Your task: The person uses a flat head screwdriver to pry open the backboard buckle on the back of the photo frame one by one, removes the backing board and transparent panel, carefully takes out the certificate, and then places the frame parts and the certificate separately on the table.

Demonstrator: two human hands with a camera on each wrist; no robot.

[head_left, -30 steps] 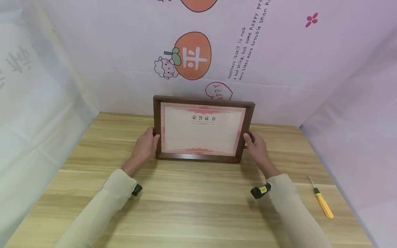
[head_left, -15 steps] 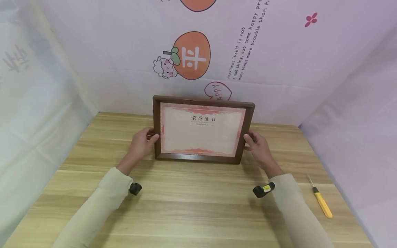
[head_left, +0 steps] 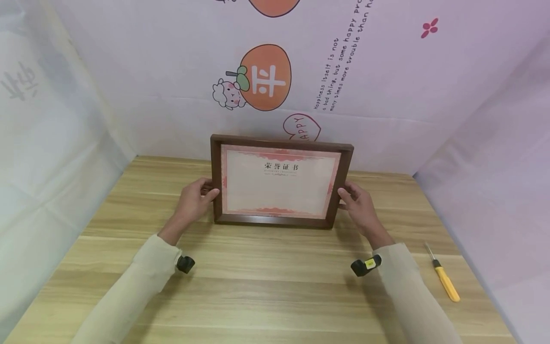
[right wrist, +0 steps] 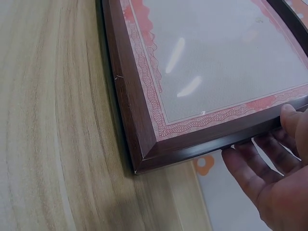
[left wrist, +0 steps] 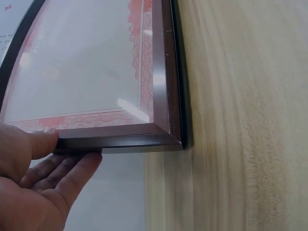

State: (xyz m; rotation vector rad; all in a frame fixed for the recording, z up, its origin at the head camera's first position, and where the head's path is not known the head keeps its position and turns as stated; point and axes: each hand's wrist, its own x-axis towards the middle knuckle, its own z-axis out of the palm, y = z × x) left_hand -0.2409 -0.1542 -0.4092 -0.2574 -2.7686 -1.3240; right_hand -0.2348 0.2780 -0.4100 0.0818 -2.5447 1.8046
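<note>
A dark brown picture frame (head_left: 275, 220) stands on its long edge at the back of the table, leaning back slightly. Behind its clear front is a certificate (head_left: 279, 191) with a pink-red border and dark characters near the top. My left hand (head_left: 194, 199) holds the frame's left side, thumb at the front edge and fingers along the outer side. On the opposite side my right hand (head_left: 358, 205) grips it likewise, its thumb on the front moulding in the right wrist view. Some fingertips are partly hidden by the frame.
A screwdriver (head_left: 446, 282) with a yellow handle lies at the right of the wood-grain table (head_left: 275, 286). White printed cloth (head_left: 378, 86) hangs right behind the frame and along both sides. Each wrist bears a small black camera (head_left: 185, 264).
The frame's top edge has tipped back a little. My left hand has shifted slightly left, its thumb now nearer the frame's outer edge. The right hand has barely moved.
</note>
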